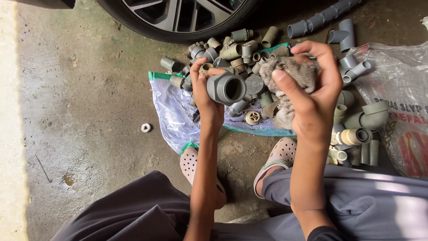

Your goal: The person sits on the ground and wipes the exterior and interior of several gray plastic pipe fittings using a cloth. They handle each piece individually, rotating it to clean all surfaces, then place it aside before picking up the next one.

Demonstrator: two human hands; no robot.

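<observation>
Pile of grey fittings (232,51) on plastic sheet (171,111), far centre. Tyre (133,22) beyond. White ring (146,127) on concrete, left. Printed sack (401,111), right. Elbows (372,115) beside sack.

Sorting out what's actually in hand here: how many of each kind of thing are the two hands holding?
Grey pipe fitting, in the left hand: 1
Grey-brown rag, in the right hand: 1
Total: 2

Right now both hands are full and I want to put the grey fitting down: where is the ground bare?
Bare concrete lies left of the plastic sheet, holding only a small white ring. The left hand holds the grey fitting, the right hand a rag. The fitting pile and elbows at right are crowded.
</observation>
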